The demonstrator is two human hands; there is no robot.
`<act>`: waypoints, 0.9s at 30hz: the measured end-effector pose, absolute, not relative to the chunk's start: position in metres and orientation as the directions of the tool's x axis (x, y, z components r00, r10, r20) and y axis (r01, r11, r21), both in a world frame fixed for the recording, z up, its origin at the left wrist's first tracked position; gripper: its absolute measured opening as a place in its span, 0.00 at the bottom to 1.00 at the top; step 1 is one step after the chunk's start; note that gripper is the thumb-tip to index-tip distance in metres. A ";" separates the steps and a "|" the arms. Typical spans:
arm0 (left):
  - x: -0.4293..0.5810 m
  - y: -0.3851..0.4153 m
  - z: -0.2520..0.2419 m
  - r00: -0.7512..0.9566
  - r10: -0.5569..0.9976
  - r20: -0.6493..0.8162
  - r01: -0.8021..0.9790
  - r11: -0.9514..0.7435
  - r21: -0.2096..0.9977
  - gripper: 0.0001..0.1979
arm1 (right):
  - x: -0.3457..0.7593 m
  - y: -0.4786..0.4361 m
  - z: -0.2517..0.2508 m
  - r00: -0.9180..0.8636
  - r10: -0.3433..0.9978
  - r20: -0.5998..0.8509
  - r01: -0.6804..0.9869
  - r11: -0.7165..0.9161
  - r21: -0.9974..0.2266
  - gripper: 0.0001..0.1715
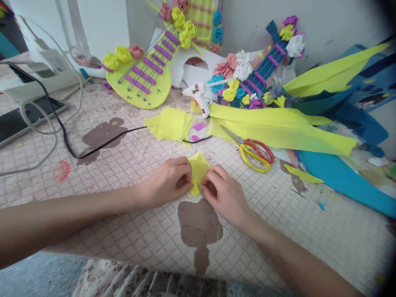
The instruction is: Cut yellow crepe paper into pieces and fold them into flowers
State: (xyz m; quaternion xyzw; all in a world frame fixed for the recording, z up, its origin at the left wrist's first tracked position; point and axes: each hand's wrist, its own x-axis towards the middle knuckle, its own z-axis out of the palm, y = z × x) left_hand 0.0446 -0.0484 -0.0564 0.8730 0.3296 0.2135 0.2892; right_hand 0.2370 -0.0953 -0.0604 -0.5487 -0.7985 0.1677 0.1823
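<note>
A small piece of yellow crepe paper (199, 167) lies between my hands near the table's front, its lower part gathered and creased. My left hand (170, 179) pinches its left edge between thumb and curled fingers. On the opposite edge my right hand (224, 194) pinches the paper in the same way. Just beyond sits a stack of yellow paper squares (170, 123). To the right of the stack are scissors (252, 153) with one red and one yellow handle. A white glue gun (199, 99) rests behind, its black cord passing under the stack.
Long yellow paper strips (278, 128) and a blue sheet (343, 177) spread over the right side. Paper instruments with flowers, a yellow one (140, 82) and a blue one (262, 78), lean at the back. A power strip (46, 70) and a dark-screened tablet (31, 117) occupy the left.
</note>
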 end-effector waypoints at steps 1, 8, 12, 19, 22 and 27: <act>0.045 -0.048 -0.056 0.692 0.698 0.184 0.449 -0.616 0.647 0.03 | 0.237 -0.095 -0.061 -0.332 0.937 0.109 0.815 0.343 -0.467 0.02; 0.045 -0.048 -0.056 0.693 0.694 0.194 0.447 -0.625 0.639 0.04 | 0.237 -0.095 -0.061 -0.338 0.934 0.117 0.812 0.352 -0.465 0.03; 0.046 -0.049 -0.056 0.690 0.702 0.175 0.474 -0.621 0.624 0.03 | 0.236 -0.096 -0.061 -0.338 0.935 0.109 0.820 0.350 -0.453 0.02; 0.046 -0.053 -0.056 0.671 0.720 0.175 0.494 -0.610 0.619 0.03 | 0.236 -0.098 -0.059 -0.368 0.921 0.124 0.813 0.384 -0.439 0.03; 0.045 -0.053 -0.057 0.684 0.709 0.168 0.484 -0.614 0.623 0.03 | 0.236 -0.098 -0.059 -0.408 0.905 0.123 0.793 0.418 -0.444 0.06; 0.044 -0.053 -0.058 0.703 0.691 0.169 0.469 -0.629 0.620 0.04 | 0.236 -0.098 -0.059 -0.392 0.913 0.113 0.792 0.398 -0.464 0.05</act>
